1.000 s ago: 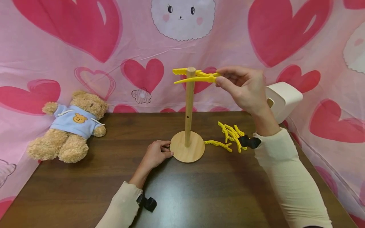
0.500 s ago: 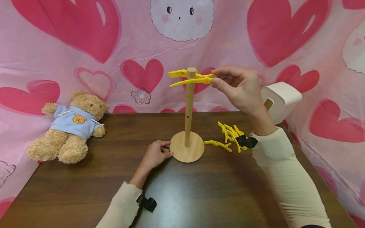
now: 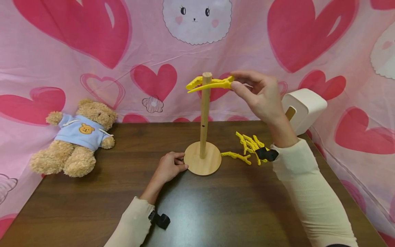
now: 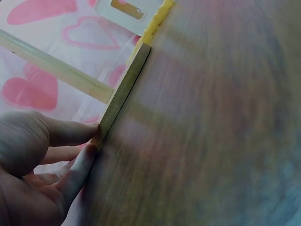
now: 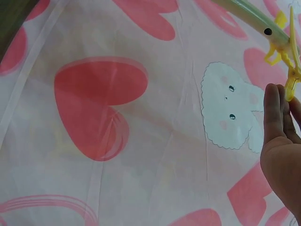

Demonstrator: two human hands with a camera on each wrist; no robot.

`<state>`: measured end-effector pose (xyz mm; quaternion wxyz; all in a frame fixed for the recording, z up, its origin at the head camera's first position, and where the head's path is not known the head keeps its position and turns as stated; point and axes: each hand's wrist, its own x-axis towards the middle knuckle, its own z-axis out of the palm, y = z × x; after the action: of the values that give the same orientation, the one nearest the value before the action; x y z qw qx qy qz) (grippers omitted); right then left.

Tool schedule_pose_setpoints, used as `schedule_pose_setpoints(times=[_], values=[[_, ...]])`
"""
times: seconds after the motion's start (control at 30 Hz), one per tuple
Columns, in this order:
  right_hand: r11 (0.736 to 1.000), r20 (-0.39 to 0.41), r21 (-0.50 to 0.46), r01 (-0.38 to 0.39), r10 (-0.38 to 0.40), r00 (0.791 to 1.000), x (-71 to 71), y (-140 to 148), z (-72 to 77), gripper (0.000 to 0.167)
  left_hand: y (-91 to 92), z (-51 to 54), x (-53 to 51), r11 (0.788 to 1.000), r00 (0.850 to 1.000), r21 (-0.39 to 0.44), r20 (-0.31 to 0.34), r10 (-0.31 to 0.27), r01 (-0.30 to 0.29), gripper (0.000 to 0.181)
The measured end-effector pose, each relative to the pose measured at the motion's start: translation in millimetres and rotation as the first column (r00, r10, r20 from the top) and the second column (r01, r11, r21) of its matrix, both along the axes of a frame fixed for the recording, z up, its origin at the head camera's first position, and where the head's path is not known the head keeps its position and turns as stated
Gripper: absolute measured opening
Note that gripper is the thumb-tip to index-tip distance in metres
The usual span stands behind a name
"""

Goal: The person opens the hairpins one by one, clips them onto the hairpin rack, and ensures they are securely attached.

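Observation:
A wooden stand has a round base [image 3: 194,166] and an upright post [image 3: 204,113] with a small dark hole. My left hand [image 3: 168,167] pinches the left edge of that base; the left wrist view shows thumb and fingers meeting at the disc's rim [image 4: 123,92]. Up at the post's top, a yellow alligator hair clip [image 3: 217,85] has one arm in front of the post and its toothed arm behind. My right hand [image 3: 262,96] pinches the clip's tail end between thumb and fingers. In the right wrist view, the clip [image 5: 292,52] is partly cut off by the frame edge.
Several more yellow clips [image 3: 251,145] lie right of the stand, with a single clip [image 3: 236,156] beside the base. A white box [image 3: 303,106] with a slot stands at the back right. A teddy bear [image 3: 80,137] in a blue top sits at the left on the brown table [image 3: 197,212].
My right hand has shifted slightly left with the clip. The clip's two tips have drawn closer together at the post. My left hand has stayed at the base.

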<state>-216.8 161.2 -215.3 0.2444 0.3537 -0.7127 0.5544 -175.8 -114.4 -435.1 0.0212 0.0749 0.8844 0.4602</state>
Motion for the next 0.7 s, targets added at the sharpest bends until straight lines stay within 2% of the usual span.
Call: schedule_pose_setpoints(times=[0.43,0.7], values=[[0.999,0.036,-0.037,-0.020,0.021,0.999,0.3,3.2,-1.4,0.029,0.4,-2.5,0.1,1.000,1.000,0.003,0.005,0.002,-0.002,0.048],[0.995,0.059,-0.095,-0.033,0.038,0.998,-1.0,10.7,-8.8,0.029,-0.5,-0.4,0.1,1.000,1.000,0.002,0.007,0.002,-0.002,0.048]])
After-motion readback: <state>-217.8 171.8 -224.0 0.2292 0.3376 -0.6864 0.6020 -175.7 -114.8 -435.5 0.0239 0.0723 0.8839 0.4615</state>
